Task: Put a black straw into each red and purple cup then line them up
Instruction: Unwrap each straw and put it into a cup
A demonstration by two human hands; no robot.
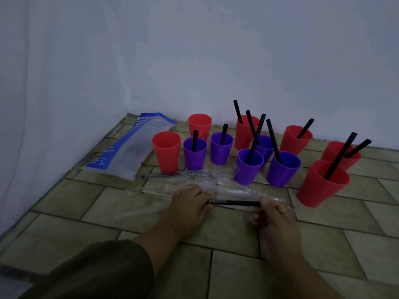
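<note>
Several red and purple cups stand on the tiled floor near the wall. Most hold a black straw, such as the near red cup (321, 184) and a purple cup (248, 167). Two red cups at the left, one in front (166, 151) and one behind (200, 125), hold none. My left hand (190, 210) and my right hand (273, 216) each pinch one end of a black straw (234, 203) held level just above the floor, with clear plastic wrapping (228, 190) around it. Another wrapped straw (164, 175) lies on the floor behind.
A white and blue plastic packet (131, 147) lies at the left by the wall. The wall runs close behind the cups and along the left side. Bare tiled floor (216, 277) spreads in front of my hands.
</note>
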